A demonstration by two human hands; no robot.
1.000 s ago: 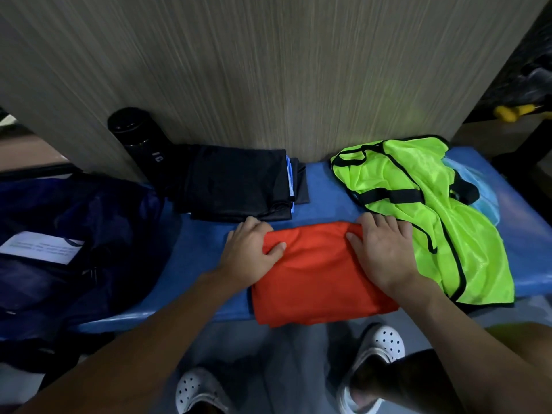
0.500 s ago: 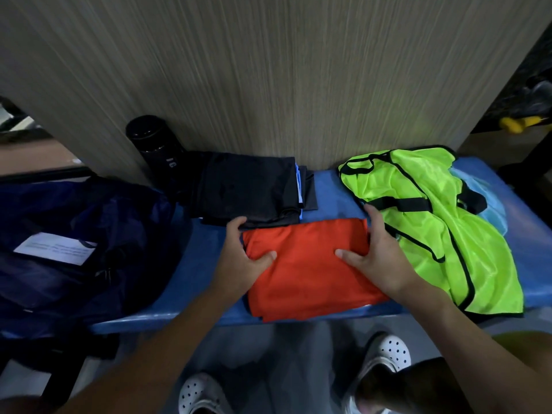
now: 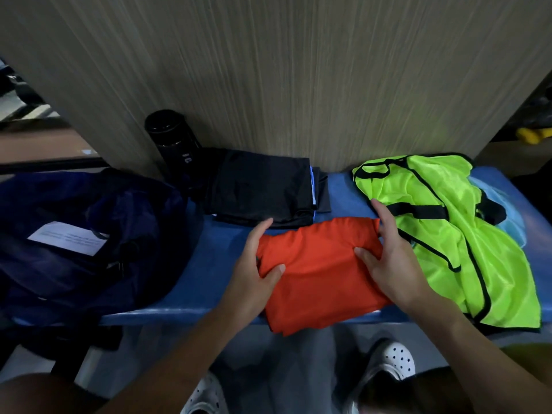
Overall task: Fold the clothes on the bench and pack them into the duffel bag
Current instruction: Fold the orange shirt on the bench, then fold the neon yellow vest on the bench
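Both hands are working on the orange shirt (image 3: 322,276), which is sitting folded into a chunky rectangle right in the middle of the frame. It's lying on the blue bench (image 3: 215,264), with its near edge hanging a bit over the front lip.

The left hand (image 3: 254,273) is gripping the shirt's left edge, thumb lying on top of the cloth and the fingers running along the side toward the far corner. The right hand (image 3: 394,264) is doing the mirror image on the right edge: thumb pressing down on top, fingers curling against the side, index finger stretching up toward the back corner. I can't tell how far the fingers are reaching under the fabric.

The duffel bag (image 3: 89,234), dark navy, is slumping at the left of the frame, half on the bench end, with a white paper tag (image 3: 68,239) lying on it. It's well apart from the shirt.

Just above the shirt, a stack of folded black clothes (image 3: 263,189) is sitting against the wood-grain panel (image 3: 298,70), nearly touching the shirt's far edge. A black bottle (image 3: 173,141) is standing at the stack's upper left. On the right, a neon green vest (image 3: 448,228) with black trim is lying unfolded and rumpled, right beside the right hand, with something light blue (image 3: 513,228) peeking out from under it.

Down at the bottom, white clogs (image 3: 394,360) are showing on the floor.
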